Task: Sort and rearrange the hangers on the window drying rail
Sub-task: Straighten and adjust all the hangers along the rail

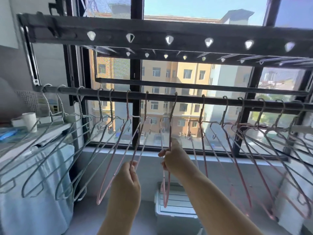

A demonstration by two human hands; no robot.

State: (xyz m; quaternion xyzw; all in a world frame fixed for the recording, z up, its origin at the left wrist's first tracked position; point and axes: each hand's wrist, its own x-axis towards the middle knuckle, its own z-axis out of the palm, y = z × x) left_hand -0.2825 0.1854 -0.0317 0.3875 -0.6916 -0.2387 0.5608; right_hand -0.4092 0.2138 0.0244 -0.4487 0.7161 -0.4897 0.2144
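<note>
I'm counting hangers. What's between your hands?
Nothing. Head view: the gap between the left hand, on one pink hanger, and the right hand, on another, is bare.

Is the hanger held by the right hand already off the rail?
No, the pink hanger gripped by the right hand has its hook looped over the rail.

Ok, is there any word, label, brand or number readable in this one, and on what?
None can be read.
Stickers on the white box at far left: coloured patches, too blurred to read.
Blue packet on the shelf: no legible print.
Hangers and rail: no markings visible.
</note>
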